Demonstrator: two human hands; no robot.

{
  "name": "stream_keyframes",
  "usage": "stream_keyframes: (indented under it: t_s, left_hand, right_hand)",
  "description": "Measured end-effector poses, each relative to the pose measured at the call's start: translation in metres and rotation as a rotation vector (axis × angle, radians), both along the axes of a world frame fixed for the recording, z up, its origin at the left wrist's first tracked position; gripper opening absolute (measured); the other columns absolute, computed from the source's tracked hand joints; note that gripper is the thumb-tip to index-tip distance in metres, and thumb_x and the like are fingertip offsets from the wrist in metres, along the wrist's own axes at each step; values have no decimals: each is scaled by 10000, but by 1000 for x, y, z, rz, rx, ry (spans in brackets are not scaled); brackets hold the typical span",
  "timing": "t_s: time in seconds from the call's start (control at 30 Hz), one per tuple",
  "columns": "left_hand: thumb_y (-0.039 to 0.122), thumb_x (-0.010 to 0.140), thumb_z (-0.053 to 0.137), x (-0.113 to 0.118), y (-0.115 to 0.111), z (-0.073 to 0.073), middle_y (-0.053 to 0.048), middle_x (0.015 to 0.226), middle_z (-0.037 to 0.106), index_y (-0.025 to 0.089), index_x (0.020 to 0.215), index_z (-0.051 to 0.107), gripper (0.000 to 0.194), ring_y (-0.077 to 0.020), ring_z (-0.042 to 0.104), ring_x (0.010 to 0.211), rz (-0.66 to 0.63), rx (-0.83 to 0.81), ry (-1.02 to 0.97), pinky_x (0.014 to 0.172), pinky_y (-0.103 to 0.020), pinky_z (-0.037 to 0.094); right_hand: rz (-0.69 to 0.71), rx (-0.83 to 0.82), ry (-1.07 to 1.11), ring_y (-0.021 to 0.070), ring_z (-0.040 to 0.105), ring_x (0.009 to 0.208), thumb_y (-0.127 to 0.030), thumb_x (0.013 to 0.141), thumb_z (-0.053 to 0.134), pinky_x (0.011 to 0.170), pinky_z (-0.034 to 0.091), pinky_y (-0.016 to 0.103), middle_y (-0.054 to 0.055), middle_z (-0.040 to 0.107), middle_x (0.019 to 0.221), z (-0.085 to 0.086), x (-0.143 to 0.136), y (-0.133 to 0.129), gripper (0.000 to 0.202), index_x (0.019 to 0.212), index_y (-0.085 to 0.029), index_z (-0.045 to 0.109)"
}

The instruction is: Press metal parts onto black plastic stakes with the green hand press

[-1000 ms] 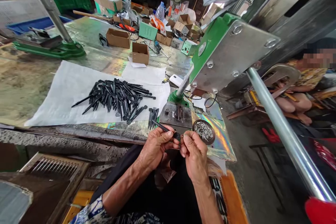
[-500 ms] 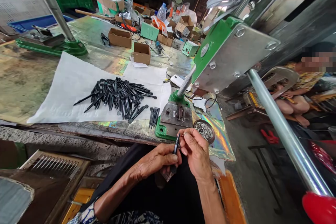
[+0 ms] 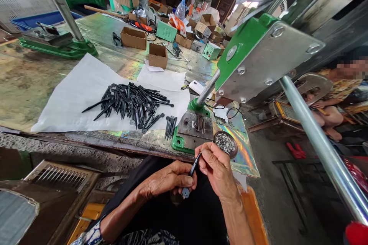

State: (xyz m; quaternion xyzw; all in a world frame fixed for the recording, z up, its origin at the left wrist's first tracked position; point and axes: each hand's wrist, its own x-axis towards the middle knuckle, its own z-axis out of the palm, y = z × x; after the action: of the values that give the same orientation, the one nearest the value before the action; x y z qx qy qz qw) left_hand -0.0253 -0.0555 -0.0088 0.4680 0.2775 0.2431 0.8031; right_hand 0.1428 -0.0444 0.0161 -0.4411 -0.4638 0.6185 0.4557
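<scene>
My left hand (image 3: 179, 179) is closed around a slim black plastic stake (image 3: 194, 165), thumb on top, with its flat wider end showing below the fingers. The stake slants up to the right, its pointed end meeting the fingertips of my right hand (image 3: 215, 164). Those fingers are pinched together at the tip; whatever small piece they hold is too hidden to name. Just beyond the right hand, a round dish (image 3: 236, 149) contains many small shiny metal pieces. In front of both hands stands a green hand press (image 3: 178, 142) with a metal block on its base.
A heap of black stakes (image 3: 129, 101) lies on white sheeting (image 3: 60, 109), with several more beside the press. The press's long lever (image 3: 322, 141) crosses the right side. Behind are cardboard boxes (image 3: 133, 39) and another green press (image 3: 57, 49). A person (image 3: 330, 103) sits at far right.
The stake has tipped to the right, and its flat end now shows below my left hand. My right fingertips have come to its point. The view has shifted slightly.
</scene>
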Motion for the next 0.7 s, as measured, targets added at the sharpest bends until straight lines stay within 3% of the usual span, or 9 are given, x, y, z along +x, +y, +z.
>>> stream_keyframes:
  t_s: [0.27, 0.5, 0.63, 0.7]
  left_hand:
    - [402, 755, 634, -3, -1, -2, -9, 628, 569, 170, 761, 678, 236, -100, 445, 535, -3, -69, -55, 499, -202, 320]
    - [383, 717, 636, -8, 3, -11, -17, 572, 574, 111, 768, 662, 278, -56, 361, 411, -22, -152, -112, 396, -205, 183]
    - [372, 708, 665, -11, 2, -18, -15, 547, 578, 104, 774, 638, 278, -50, 364, 399, 24, -168, -83, 389, -199, 158]
    - [381, 717, 680, -11, 1, -17, 1, 543, 583, 124, 865, 610, 305, -54, 371, 399, 85, -166, -89, 390, -188, 169]
  right_hand:
    - [80, -9, -20, 82, 353, 479, -384, 907, 569, 454, 263, 215, -27, 463, 578, -1, 4, 3, 221, 863, -170, 597]
    - [216, 35, -184, 90, 425, 474, -372, 912, 565, 465, 306, 219, -9, 546, 577, 0, 18, 8, 225, 848, -157, 591]
    - [154, -46, -121, 85, 407, 443, -376, 867, 616, 443, 288, 207, -10, 537, 533, -9, 18, 4, 230, 828, -150, 596]
    - [78, -104, -33, 76, 383, 429, -377, 820, 664, 425, 262, 197, -13, 519, 524, -17, 16, 2, 241, 793, -144, 606]
